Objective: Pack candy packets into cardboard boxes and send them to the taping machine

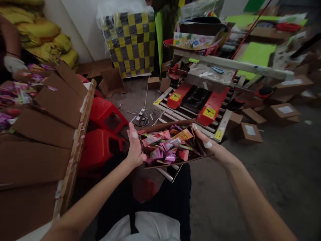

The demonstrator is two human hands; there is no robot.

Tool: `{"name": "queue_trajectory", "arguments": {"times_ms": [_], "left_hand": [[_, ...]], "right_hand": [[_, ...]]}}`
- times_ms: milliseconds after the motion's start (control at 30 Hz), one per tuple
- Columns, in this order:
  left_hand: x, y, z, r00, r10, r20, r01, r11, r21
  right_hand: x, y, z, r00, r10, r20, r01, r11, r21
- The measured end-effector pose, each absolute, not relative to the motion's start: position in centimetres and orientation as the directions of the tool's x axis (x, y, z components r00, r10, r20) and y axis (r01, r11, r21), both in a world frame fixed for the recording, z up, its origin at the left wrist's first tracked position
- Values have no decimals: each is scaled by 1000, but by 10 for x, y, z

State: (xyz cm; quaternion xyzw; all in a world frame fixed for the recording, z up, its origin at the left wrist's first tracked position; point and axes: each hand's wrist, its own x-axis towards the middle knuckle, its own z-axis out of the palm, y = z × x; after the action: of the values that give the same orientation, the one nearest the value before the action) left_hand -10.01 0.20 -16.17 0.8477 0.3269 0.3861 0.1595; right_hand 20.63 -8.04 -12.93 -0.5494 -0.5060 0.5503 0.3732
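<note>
Left hand (135,147): apart from the right, fingers extended, at the left end of the open carton; pressure on the wall cannot be told. Right hand (213,150): along the carton's right end, most fingers hidden, grip uncertain. White tape on a finger of each.

Open cardboard carton (163,127): one, between the hands; contents, jumbled wrapped packets (177,140) in pink, purple and orange.

Left of the carton: red plastic stools (105,112); farther, a wood-edged table (72,160) with brown cardboard flaps and heaped bright packets (21,93), a co-worker's white-gloved hand (15,63) at the heap.

Beyond the carton: roller machine (192,97), red plates bearing yellow labels; above it, a printed display box (193,40), open-topped, contents unclear.

Right of the carton: brown boxes (250,133) on the floor, some with white labels.

Far left beyond the carton: yellow sacks (41,30), stacked.
</note>
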Motion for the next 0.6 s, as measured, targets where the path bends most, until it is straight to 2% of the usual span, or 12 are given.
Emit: {"name": "queue_trajectory", "arguments": {"times_ms": [67, 133, 200, 267, 333, 433, 500, 533, 600], "left_hand": [[-93, 14, -151, 661, 438, 609, 294, -898, 327], [-78, 19, -142, 819, 230, 526, 145, -970, 197], [-59, 18, -137, 922, 117, 368, 48, -980, 192], [-45, 13, -138, 966, 82, 246, 24, -973, 229], [-38, 8, -142, 975, 107, 195, 51, -961, 272], [-37, 5, -147, 978, 158, 137, 106, -938, 330], [-38, 5, -148, 977, 189, 94, 142, -917, 372], [-38, 6, -148, 977, 202, 74, 157, -905, 396], [-39, 10, -148, 977, 209, 32, 171, -871, 459]], "right_hand": [[205, -74, -114, -259, 936, -238, 359, -135, -924], [197, -64, -101, -405, 869, -284, 529, -31, -848], [187, -54, -95, -496, 810, -313, 617, 75, -783], [179, -49, -96, -511, 808, -293, 659, 150, -737], [174, -53, -99, -418, 881, -222, 687, 146, -712], [164, -77, -101, -7, 1000, -8, 757, -1, -653], [147, -99, -99, 288, 939, 190, 775, -112, -623], [135, -109, -98, 365, 893, 264, 782, -140, -607], [109, -120, -99, 383, 859, 340, 833, -161, -530]]}}
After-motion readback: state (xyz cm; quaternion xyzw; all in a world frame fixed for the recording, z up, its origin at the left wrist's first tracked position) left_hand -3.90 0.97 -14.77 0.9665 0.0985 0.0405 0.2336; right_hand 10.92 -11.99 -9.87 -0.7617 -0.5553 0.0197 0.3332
